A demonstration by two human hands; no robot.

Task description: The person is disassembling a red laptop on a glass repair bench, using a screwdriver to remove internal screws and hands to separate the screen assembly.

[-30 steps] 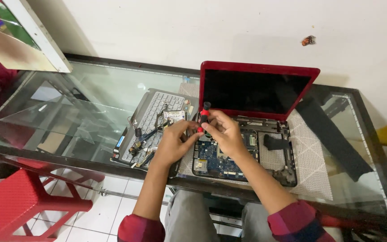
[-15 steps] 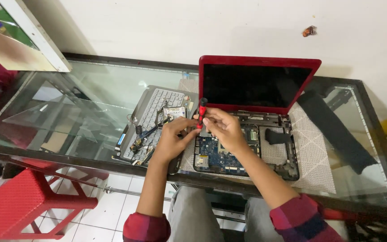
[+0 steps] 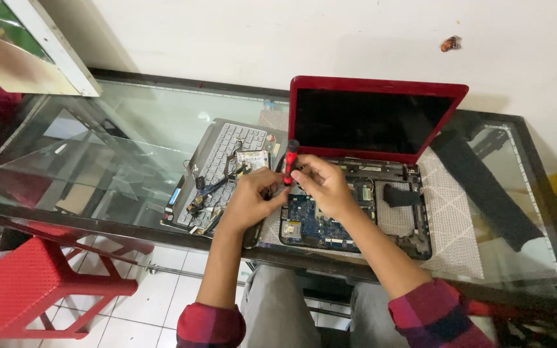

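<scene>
While my right hand (image 3: 320,187) gripped the red screwdriver (image 3: 289,164) at twelve o'clock of the open laptop base (image 3: 356,216), my left hand (image 3: 249,200), fingers curled, steadied it; I should have kept it straight.

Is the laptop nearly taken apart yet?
Partly. The keyboard is already off and lies beside the laptop, so the blue board shows. Right now the right hand holds a red screwdriver upright at the base's near-left corner, with the left hand steadying beside it. The board and red screen are still attached.
</scene>
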